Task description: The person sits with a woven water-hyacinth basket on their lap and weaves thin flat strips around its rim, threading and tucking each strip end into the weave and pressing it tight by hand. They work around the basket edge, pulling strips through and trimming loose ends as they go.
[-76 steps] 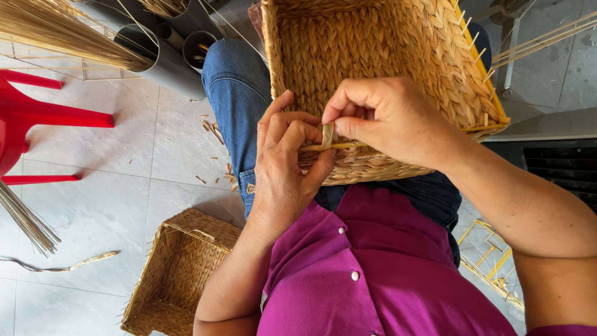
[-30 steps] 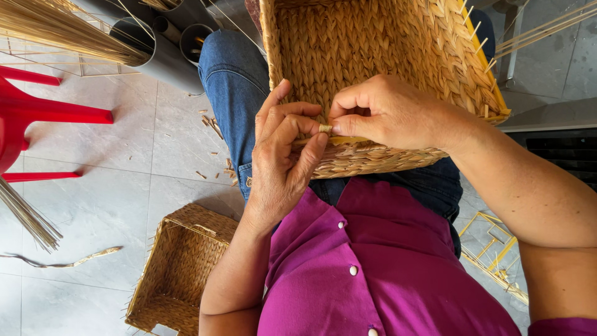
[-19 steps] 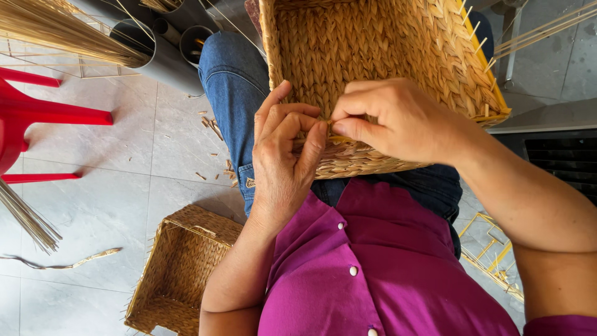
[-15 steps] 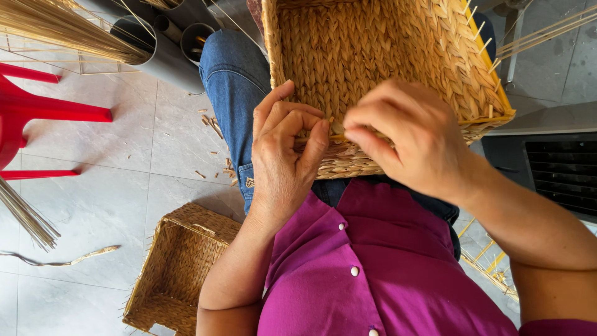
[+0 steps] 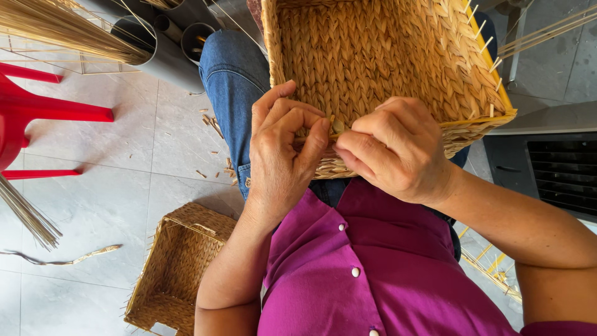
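left hand (image 5: 283, 155) is pinching near rim of woven basket (image 5: 379, 68), grip clenched on it | right hand (image 5: 395, 149) is gripping same rim | basket is resting on lap | smaller basket (image 5: 177, 267) is sitting on floor

The far end of the large rectangular woven straw basket (image 5: 385, 68) is cut off by the top edge. The near rim is hidden where it is covered by the left hand (image 5: 283, 149) and the right hand (image 5: 395, 149); whatever is pinched between the fingertips cannot be made out. The small woven basket (image 5: 177, 267) on the floor is cut at the bottom edge, the red plastic chair (image 5: 37, 112) at the left.
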`<state>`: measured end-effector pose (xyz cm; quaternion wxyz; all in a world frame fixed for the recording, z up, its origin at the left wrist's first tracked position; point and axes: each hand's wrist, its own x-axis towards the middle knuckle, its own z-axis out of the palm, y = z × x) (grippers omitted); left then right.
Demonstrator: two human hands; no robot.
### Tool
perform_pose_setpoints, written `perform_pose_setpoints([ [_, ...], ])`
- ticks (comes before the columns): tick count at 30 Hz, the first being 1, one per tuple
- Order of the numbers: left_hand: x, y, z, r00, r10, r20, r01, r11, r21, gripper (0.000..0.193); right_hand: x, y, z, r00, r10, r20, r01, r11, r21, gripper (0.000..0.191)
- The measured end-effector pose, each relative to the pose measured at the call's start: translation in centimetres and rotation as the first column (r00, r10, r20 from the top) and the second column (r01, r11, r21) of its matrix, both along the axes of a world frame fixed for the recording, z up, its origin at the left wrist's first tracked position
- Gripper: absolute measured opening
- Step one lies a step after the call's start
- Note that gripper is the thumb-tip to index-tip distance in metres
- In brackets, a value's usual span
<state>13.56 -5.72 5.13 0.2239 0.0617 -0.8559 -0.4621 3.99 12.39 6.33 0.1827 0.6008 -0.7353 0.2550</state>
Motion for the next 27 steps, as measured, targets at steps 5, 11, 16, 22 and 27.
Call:
perform_pose_setpoints([
  [5,-0.1,-0.3,0.1,1.0,-0.025,0.01,0.025,1.0,0.0,0.01,-0.2,-0.5,-0.5,1.0,-0.003,0.015,0.003,1.0,-0.011,0.023],
  [11,-0.5,-1.0,-0.1,0.995,-0.102,-0.016,0.102,0.995,0.001,0.01,-0.8,-0.4,1.3,0.931,0.008,0.366,0.018,0.998,-0.067,0.019],
  [16,-0.6,-0.7,-0.4,0.995,-0.103,-0.005,0.103,0.995,-0.006,0.01,-1.1,-0.5,2.2,0.803,-0.14,0.58,0.06,0.986,0.155,0.012],
  [22,-0.1,-0.6,-0.6,0.998,-0.063,-0.011,0.063,0.998,-0.006,0.009,-0.8,-1.3,1.7,0.814,-0.194,0.548,0.084,0.972,0.219,0.011],
  [27,-0.1,-0.6,-0.9,0.997,-0.081,-0.022,0.081,0.997,0.003,0.01,-1.4,-1.7,2.1,0.788,-0.187,0.587,0.031,0.964,0.266,0.013],
])
